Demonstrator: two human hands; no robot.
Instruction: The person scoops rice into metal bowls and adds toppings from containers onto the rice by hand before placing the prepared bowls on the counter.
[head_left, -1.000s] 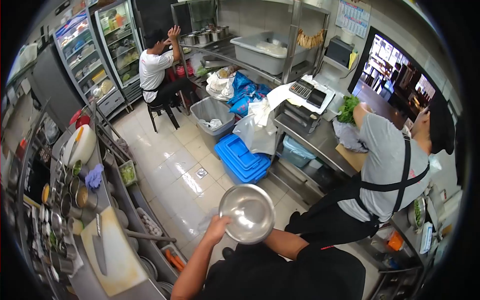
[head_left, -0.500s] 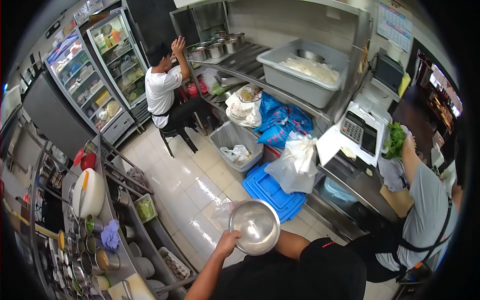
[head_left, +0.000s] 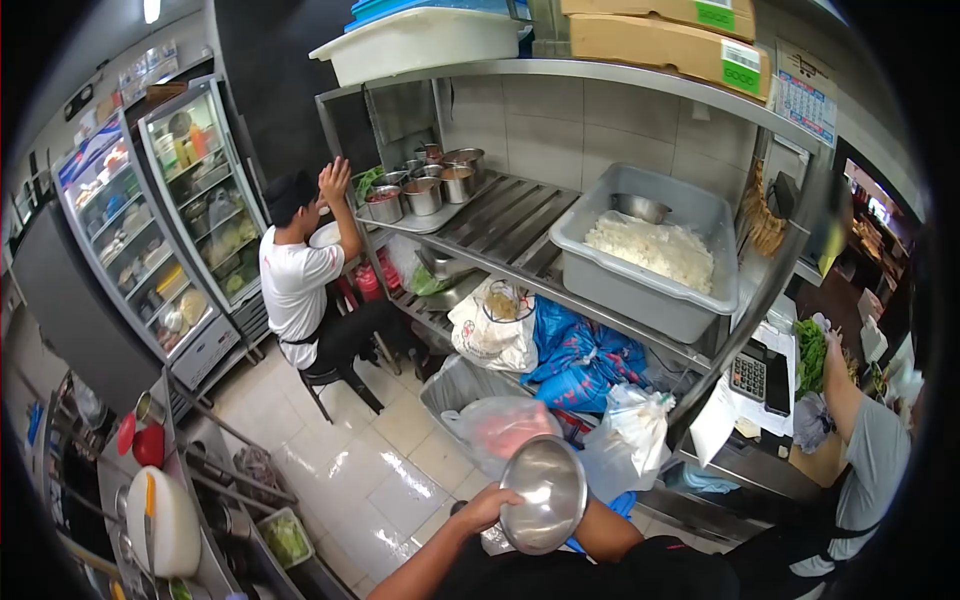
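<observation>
My left hand grips the rim of a shiny steel bowl, thumb over its inner edge. The bowl is tilted so that its inside faces me, and I see nothing in it. My right forearm reaches behind the bowl, which hides my right hand and its fingers. Just beyond the bowl is a clear plastic bag with something pink in it; what supports the bag is hidden. A grey bin with a liner stands behind this bag.
A metal rack holds a grey tub of cooked rice and several steel pots. Filled bags lie beneath. One person sits at the left; another person's arm holds greens at the right. A counter runs along the left.
My view has tilted up, showing more of the rack. The bowl has shifted right and tipped more upright. The clear bag with pink contents now shows over the bin.
</observation>
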